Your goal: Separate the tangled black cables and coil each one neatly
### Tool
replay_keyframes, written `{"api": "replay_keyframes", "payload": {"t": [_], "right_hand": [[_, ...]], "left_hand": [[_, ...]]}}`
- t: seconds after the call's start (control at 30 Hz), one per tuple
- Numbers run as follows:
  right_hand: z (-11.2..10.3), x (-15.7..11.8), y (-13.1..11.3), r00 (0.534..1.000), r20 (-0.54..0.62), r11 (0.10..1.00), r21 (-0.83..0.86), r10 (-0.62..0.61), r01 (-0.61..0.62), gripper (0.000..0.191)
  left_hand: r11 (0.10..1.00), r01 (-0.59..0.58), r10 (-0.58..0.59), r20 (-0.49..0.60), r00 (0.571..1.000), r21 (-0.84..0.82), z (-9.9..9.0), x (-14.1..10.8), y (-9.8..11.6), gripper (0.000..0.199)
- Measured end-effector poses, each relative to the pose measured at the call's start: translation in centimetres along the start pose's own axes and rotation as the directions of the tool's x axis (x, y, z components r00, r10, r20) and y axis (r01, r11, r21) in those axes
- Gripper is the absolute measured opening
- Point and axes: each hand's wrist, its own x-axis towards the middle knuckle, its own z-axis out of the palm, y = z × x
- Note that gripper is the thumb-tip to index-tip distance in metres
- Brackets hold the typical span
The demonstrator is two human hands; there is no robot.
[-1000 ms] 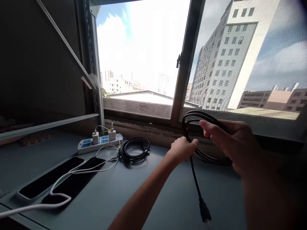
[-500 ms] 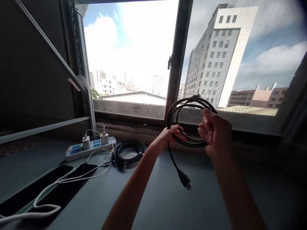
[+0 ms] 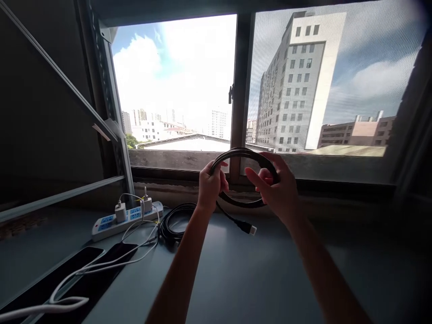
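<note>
Moved: both hands and black cable coil (image 3: pixel 240 203) now higher, centre frame, loop tighter.
Left hand (image 3: pixel 209 184): fingers wrapped around coil.
Right hand (image 3: pixel 275 189): fingers curled over coil's right.
Plug (image 3: pixel 249 229): dangling below.

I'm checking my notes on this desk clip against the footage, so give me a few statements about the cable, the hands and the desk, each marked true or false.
1. Both hands hold the coiled black cable up off the desk. True: left hand and right hand grip opposite sides.
2. The cable's plug end is inserted in the power strip. False: it dangles free below the coil.
3. A second black cable coil lies on the desk. True.
4. The power strip has nothing plugged in. False: two white chargers sit in it.
5. The right hand rests flat on the desk. False: it holds the coil.
</note>
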Motion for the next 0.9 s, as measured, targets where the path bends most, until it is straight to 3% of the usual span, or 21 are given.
{"api": "replay_keyframes", "payload": {"t": [0.07, 0.17, 0.33, 0.53, 0.73, 0.9], "right_hand": [[0.1, -0.2, -0.1, 0.991, -0.012, 0.991, -0.016, -0.134, 0.134, 0.051], [0.1, -0.5, -0.2, 0.941, -0.026, 0.935, -0.131, -0.336, 0.33, 0.044], [-0.2, -0.5, -0.1, 0.872, 0.007, 0.845, -0.243, -0.489, 0.476, 0.031], [-0.9, 0.0, -0.1, 0.835, -0.009, 0.805, -0.273, -0.55, 0.527, 0.027], [-1.4, -0.1, -0.8, 0.842, -0.018, 0.821, -0.231, -0.539, 0.522, 0.025], [-1.6, 0.2, -0.6, 0.854, -0.025, 0.841, -0.189, -0.519, 0.506, 0.023]], "left_hand": [[0.996, -0.046, 0.047, -0.016, 0.999, 0.072, 0.0, -0.1, 0.5, 0.017], [0.986, -0.09, 0.09, 0.002, 0.996, 0.142, 0.0, -0.1, 1.0, 0.02], [0.99, -0.028, 0.018, 0.07, 0.997, 0.139, 0.0, -0.4, 2.0, 0.022], [0.987, 0.052, -0.074, 0.144, 0.987, 0.149, 0.5, -1.4, 3.1, 0.013], [0.969, -0.041, -0.004, 0.18, 0.984, 0.244, 1.0, -1.9, 3.3, 0.023], [0.932, -0.126, 0.071, 0.17, 0.983, 0.34, 0.6, -1.6, 2.8, 0.008]]}}
